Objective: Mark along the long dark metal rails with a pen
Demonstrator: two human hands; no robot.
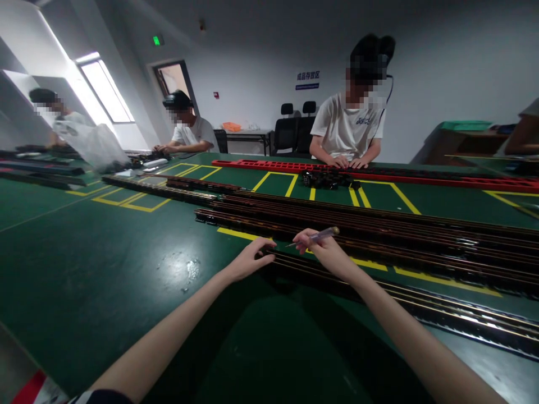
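A long dark rail (404,300) with shiny gold-coloured lines lies across the green table, running from the middle to the right edge. At its left end is my left hand (249,261), with the thumb and forefinger around the tip of the rail. My right hand (322,255) is closed round a small screwdriver-like tool (324,234) with a clear handle. Its thin metal tip points left, toward my left fingers and just above the rail end. Whether the tip touches the rail I cannot tell.
Several similar dark rails (357,221) lie bundled just beyond my hands. Farther back is a red slotted strip (261,164) beside a pile of black parts (322,179), where a co-worker (349,126) works. Yellow tape lines mark the green table (138,252). A plastic bag (99,148) stands far left.
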